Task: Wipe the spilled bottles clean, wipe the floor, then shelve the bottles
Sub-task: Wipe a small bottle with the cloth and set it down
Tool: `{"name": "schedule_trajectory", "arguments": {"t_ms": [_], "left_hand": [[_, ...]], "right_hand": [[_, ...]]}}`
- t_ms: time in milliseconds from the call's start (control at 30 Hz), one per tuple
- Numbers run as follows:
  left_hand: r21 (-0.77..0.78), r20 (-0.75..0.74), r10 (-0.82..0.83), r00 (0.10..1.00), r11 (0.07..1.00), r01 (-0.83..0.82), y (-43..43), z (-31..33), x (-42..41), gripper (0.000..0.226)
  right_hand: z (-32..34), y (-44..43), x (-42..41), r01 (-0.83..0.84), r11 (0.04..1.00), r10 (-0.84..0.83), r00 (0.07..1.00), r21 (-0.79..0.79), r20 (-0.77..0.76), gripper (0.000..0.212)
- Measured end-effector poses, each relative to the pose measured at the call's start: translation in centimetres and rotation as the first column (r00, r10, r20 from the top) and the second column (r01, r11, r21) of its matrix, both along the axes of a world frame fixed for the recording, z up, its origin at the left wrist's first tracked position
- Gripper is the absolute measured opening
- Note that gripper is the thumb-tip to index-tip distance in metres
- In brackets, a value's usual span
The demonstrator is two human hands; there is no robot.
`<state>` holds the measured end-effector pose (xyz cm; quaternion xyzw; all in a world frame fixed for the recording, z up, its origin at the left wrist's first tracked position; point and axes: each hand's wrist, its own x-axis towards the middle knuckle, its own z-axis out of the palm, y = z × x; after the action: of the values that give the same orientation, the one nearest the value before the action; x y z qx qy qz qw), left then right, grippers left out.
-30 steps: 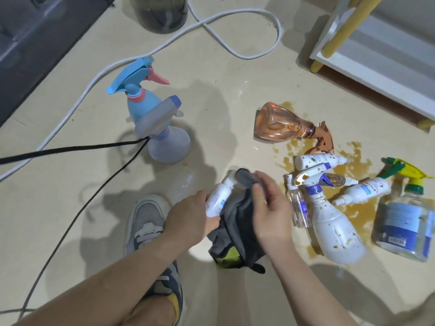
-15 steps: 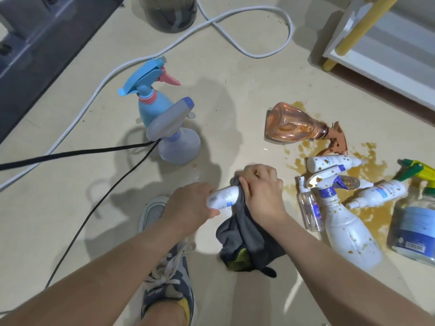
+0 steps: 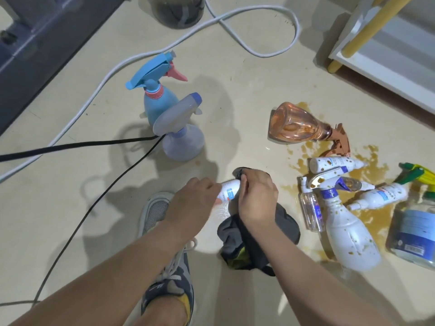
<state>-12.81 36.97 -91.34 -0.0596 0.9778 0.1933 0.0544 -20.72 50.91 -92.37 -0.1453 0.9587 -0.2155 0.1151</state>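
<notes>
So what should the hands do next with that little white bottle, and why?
Probably slide the dark cloth along the small white bottle toward its other end. The right hand grips the cloth round one end only, while the left hand holds the other end, and the labelled middle shows bare.

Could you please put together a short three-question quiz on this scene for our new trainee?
1. True or false: the pink bottle lies on its side at the edge of the brown spill.
2. What does the right hand press on the small white bottle that the left hand holds? A. a dark cloth B. a yellow sponge C. a paper towel
3. How many spray bottles stand upright by the black cable?
Key: 1 true; 2 A; 3 two, the blue spray bottle and the pale lilac one.
</notes>
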Motion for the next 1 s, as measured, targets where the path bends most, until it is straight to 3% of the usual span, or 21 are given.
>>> {"name": "schedule_trajectory", "arguments": {"t_ms": [100,167,233,300,400,467,567,633,667,733,800,900,1000], "left_hand": [[0.022,0.059,0.105,0.993,0.994,-0.107,-1.4,-0.3,-1.7,0.014],[0.023,0.055,0.124,0.991,0.992,-0.125,-1.9,-0.4,-2.7,0.014],[0.084,-0.026,0.099,0.995,0.992,-0.096,-1.6,-0.2,-2.6,0.025],[0.048,-0.06,0.017,0.998,0.999,-0.015,-0.9,-0.1,-1.5,0.042],[0.016,0.062,0.014,0.998,1.0,-0.015,-0.8,-0.3,-1.2,0.055],[0.021,0.108,0.032,0.994,0.999,-0.034,-1.3,0.0,-2.0,0.044],[0.119,0.157,0.046,0.987,0.991,-0.066,-1.4,1.0,-2.9,0.014],[0.162,0.223,0.105,0.969,0.976,-0.143,-0.9,1.0,-2.7,0.013],[0.174,0.261,0.142,0.955,0.966,-0.191,-0.6,0.9,-2.5,0.02],[0.225,0.337,0.235,0.912,0.92,-0.321,-0.2,0.4,-2.2,0.027],[0.29,0.394,0.289,0.872,0.862,-0.417,-0.2,0.3,-2.1,0.029],[0.376,0.446,0.292,0.846,0.797,-0.472,-0.1,0.4,-2.1,0.021],[0.447,0.515,0.326,0.793,0.687,-0.573,-0.4,0.6,-2.1,0.021]], "right_hand": [[-0.6,1.9,2.6,-0.261,0.962,0.272,0.949,0.085,-0.159,0.05],[-0.9,3.7,3.2,-0.335,0.936,0.349,0.92,0.106,-0.176,0.068],[-1.5,4.9,2.9,-0.307,0.947,0.319,0.932,0.092,-0.172,0.071],[-2.0,4.8,1.4,-0.256,0.964,0.264,0.95,0.07,-0.164,0.058],[-0.3,1.9,-0.8,-0.075,0.988,0.068,0.996,-0.138,-0.055,0.034],[0.8,-0.8,0.4,-0.011,0.983,0.006,1.0,-0.185,-0.027,0.035],[0.2,-2.0,4.9,-0.207,0.968,0.196,0.977,-0.143,-0.088,0.052],[-1.2,-0.1,3.5,-0.357,0.922,0.335,0.929,-0.149,-0.155,0.059],[-1.8,0.9,1.9,-0.341,0.93,0.323,0.936,-0.139,-0.137,0.06],[-2.0,1.9,-0.8,-0.065,0.985,0.069,0.997,-0.159,0.02,0.061],[-1.3,0.7,-1.0,0.163,0.966,-0.139,0.982,-0.199,0.125,0.058],[1.4,-2.1,3.2,0.288,0.88,-0.161,0.929,-0.378,0.333,0.046],[3.4,-1.6,6.8,0.348,0.866,-0.144,0.862,-0.36,0.486,0.049]]}}
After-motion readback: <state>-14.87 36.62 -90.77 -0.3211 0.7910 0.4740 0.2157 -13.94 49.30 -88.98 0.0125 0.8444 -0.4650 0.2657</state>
